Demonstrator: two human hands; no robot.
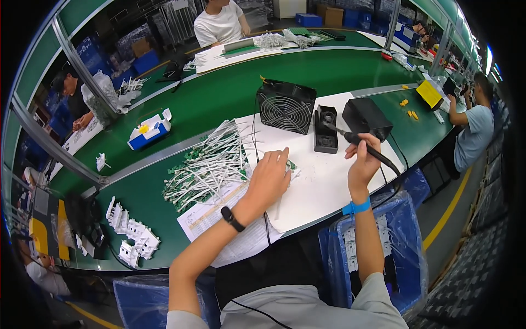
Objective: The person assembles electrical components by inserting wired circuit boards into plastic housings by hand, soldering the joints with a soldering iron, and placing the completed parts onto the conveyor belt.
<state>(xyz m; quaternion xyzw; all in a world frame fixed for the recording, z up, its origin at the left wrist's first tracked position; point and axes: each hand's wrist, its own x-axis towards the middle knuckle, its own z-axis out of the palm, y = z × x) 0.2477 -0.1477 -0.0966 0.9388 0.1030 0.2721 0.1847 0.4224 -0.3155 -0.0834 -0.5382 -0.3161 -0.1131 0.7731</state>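
View from the head: right hand (362,167), right of centre, pinches the handle of a black pen-shaped soldering iron (378,155), its tip pointing left at a narrow black open-topped holder (326,143); contact unclear. Left hand (269,174), mid-frame, palm down, fingers slightly apart beside a small green circuit board (292,164) on a white work mat (312,200); grip hidden, cannot tell. Left of it, heaped white wires with green boards (213,159). Upper centre, black square fan with wire grille (287,107).

The grey floor (431,219) (with a yellow line (450,208)) borders a green workbench (131,189).
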